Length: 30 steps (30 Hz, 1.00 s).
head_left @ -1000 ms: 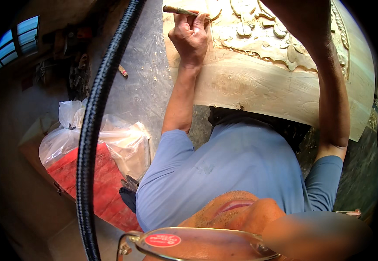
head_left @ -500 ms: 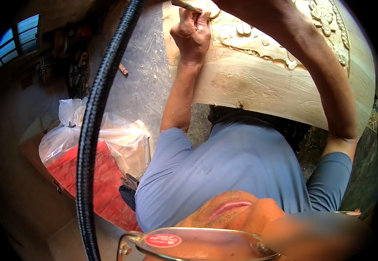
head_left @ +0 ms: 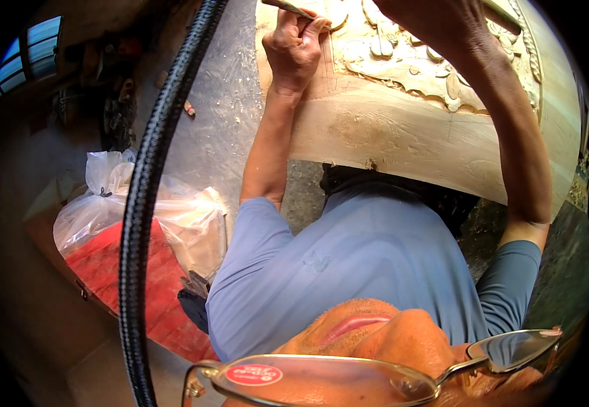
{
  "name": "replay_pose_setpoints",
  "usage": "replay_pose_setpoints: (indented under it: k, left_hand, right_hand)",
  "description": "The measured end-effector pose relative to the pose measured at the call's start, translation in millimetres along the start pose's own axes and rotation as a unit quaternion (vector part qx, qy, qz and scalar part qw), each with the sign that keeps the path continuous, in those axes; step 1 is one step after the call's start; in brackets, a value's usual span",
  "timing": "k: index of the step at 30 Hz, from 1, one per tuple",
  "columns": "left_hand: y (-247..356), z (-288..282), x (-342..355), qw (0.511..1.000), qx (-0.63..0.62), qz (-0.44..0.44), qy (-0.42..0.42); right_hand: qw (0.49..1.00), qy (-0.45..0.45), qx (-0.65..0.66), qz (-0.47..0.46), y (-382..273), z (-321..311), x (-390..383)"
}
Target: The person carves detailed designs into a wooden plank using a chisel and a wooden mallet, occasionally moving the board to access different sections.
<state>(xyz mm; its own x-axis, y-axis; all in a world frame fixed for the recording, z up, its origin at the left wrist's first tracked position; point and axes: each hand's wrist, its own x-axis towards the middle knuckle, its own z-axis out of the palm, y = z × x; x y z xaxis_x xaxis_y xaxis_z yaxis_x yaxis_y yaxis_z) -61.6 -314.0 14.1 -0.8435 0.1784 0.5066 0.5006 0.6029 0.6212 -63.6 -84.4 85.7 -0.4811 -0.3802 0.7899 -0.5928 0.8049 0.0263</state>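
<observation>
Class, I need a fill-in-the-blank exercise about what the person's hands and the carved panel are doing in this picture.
1. The left hand grips a thin wooden-handled carving tool against the pale ____ panel with raised carved ornament.
2. The person wears a shirt coloured ____.
3. The clear plastic bag lies on the person's ____ side, over a red sheet.
4. A thick braided ____ cord runs top to bottom.

Missing words: wooden; blue; left; black

We are looking into a woodcarving workshop, where a pale carved wooden panel (head_left: 410, 115) with raised ornament is lying over a dusty concrete floor (head_left: 220, 115), tools are hanging on the dim wall (head_left: 115, 115), and a clear plastic bag (head_left: 172, 217) is sitting nearby.
</observation>
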Motion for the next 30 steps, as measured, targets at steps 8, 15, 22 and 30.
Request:
replay_pose_setpoints:
  k: [8,15,22,30]
  left_hand:
    - [-8.4,12.5,-8.9,0.99,0.129,0.058,-0.002]
    - [-5.5,0.4,-5.7,0.997,0.054,0.051,0.012]
    - [-0.6,4.9,-0.4,0.998,-0.041,-0.035,-0.009]
    - [-11.5,25.6,-3.3,0.979,0.136,0.148,0.01]
  right_hand:
    - [1.0,0.0,0.003,0.009,2.1,-1.9,-1.1]
    - [0.999,0.006,0.025,0.02,2.5,6.7,-2.5]
    - [0.999,0.005,0.015,0.036,8.6,-4.5,-5.8]
    - [0.999,0.0,0.003,0.042,7.9,-4.7,-7.7]
